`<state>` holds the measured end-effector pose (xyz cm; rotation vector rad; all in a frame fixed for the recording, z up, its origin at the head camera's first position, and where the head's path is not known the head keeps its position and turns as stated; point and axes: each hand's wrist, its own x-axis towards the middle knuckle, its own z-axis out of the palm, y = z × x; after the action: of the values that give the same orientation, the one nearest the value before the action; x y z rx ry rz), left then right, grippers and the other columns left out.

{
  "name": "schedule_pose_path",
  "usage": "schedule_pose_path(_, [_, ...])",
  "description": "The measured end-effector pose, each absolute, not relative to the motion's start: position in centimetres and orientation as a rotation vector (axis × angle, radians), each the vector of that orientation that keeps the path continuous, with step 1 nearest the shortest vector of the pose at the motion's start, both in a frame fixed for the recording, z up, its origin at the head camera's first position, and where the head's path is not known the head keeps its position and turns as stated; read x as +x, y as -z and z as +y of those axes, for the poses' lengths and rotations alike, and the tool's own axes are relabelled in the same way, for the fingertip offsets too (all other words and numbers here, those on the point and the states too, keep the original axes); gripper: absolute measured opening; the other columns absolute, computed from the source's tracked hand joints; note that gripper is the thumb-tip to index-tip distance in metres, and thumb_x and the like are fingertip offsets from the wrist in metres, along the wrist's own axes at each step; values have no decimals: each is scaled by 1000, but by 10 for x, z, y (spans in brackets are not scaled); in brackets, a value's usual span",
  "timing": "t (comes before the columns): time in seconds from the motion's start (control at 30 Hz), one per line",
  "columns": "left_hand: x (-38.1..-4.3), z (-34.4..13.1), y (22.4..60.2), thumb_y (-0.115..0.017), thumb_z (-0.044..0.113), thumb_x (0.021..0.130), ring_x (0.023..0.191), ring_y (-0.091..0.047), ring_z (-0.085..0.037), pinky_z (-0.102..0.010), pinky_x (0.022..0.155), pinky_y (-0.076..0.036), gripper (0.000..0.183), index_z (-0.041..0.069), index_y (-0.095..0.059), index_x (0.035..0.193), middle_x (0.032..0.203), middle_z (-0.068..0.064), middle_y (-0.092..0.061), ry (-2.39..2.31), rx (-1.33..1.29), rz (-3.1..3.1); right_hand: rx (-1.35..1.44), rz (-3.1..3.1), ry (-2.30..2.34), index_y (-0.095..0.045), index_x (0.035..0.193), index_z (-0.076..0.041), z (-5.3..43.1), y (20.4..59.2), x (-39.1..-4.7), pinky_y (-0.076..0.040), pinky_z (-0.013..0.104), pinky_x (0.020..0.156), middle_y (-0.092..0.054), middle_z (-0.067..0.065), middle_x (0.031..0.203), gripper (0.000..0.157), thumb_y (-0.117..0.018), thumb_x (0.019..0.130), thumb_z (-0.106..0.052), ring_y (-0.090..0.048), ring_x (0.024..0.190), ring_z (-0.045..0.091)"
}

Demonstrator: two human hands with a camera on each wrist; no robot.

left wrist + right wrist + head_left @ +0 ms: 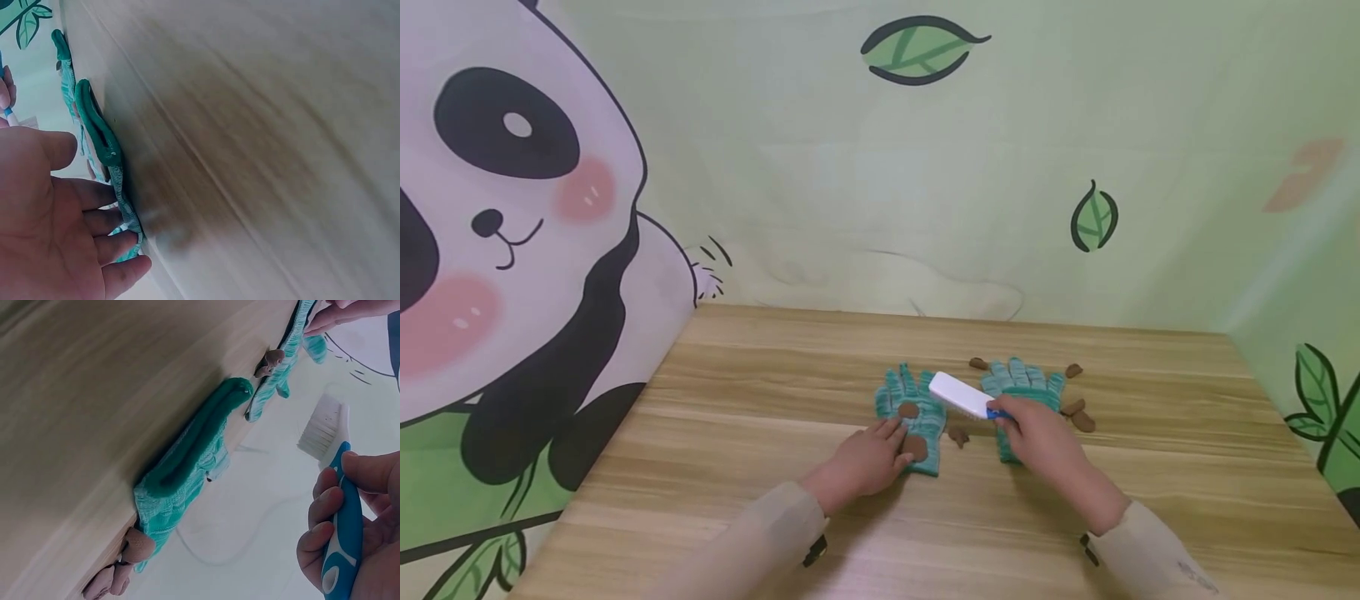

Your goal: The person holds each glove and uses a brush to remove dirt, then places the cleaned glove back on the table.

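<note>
- Pale green leaf-printed backdrop (760,167) rises at 12 o'clock, with one large black-and-white panda print (655,275) at 10.
- Two teal-streaked knitted gloves lie on the wood-grain table (715,500): the 9 o'clock glove (932,425) bears two flat brown patches (915,448); five loose brown pieces (1082,421) surround the 3 o'clock glove (1028,385).
- Left hand (867,463): fingers extended, resting on the 9 o'clock glove.
- Right hand (1037,435): curled round one blue-and-white brush (962,397), held above the table.
- Wood extends toward 9 and 3; the far edge is near.
- One piece sits between the gloves.

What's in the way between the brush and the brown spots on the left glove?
Nothing visible stands between the brush and the brown spots; the left hand touches the left glove beside them.
</note>
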<state>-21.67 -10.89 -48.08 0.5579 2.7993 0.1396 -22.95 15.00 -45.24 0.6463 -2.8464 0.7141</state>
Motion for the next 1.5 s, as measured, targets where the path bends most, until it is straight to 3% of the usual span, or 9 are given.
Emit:
schedule_pose_path(0.53, [-218, -116, 486, -45, 31, 110, 148, -48, -27, -47, 119, -44, 47, 8, -52, 150, 157, -9, -51, -58, 642, 2869, 766, -2940, -630, -75, 112, -6, 105, 464, -241, -61, 47, 85, -78, 11, 108, 18, -67, 96, -4, -73, 99, 31])
schedule_pose_path(0.67, [-222, -116, 485, -45, 28, 110, 144, -53, -27, -45, 116, -47, 44, 8, -56, 147, 153, -10, -56, -36, 682, 2873, 789, -2923, -584, -76, 105, -9, 100, 471, -241, -60, 42, 73, -77, 9, 98, 14, -70, 94, -4, -72, 88, 26])
schedule_pose_path(0.8, [-226, -115, 482, -47, 26, 109, 141, -56, -27, -41, 115, -48, 41, 7, -59, 143, 150, -11, -59, -45, 707, 2878, 802, -2854, -392, -74, 99, -13, 100, 472, -244, -53, 35, 59, -70, 6, 83, 13, -74, 90, -4, -62, 69, 19])
schedule_pose_path(0.9, [-227, -115, 481, -48, 25, 109, 140, -57, -25, -38, 115, -49, 39, 8, -61, 141, 148, -9, -61, -12, 718, 2873, 812, -2818, -266, -75, 99, -14, 101, 470, -244, -51, 32, 56, -66, 4, 78, 14, -77, 88, -5, -57, 64, 17])
schedule_pose_path(1.17, [-224, -113, 479, -49, 27, 109, 137, -60, -20, -36, 111, -51, 37, 12, -65, 139, 146, -4, -64, 64, 687, 2876, 737, -2813, -186, -73, 101, -14, 109, 468, -244, -54, 34, 56, -69, 5, 81, 22, -80, 83, -3, -63, 67, 20])
schedule_pose_path(1.3, [-223, -115, 481, -50, 27, 108, 135, -62, -20, -37, 108, -53, 37, 13, -66, 138, 144, -4, -65, 62, 712, 2896, 643, -2813, -252, -73, 104, -12, 117, 458, -246, -53, 34, 54, -72, 7, 86, 20, -77, 87, -2, -67, 71, 23])
schedule_pose_path(1.5, [-224, -112, 480, -51, 26, 108, 133, -63, -21, -38, 105, -56, 36, 12, -66, 137, 143, -5, -66, 47, 729, 2914, 842, -2853, -355, -76, 107, -11, 107, 453, -240, -56, 35, 62, -73, 7, 90, 17, -74, 91, -4, -68, 77, 22])
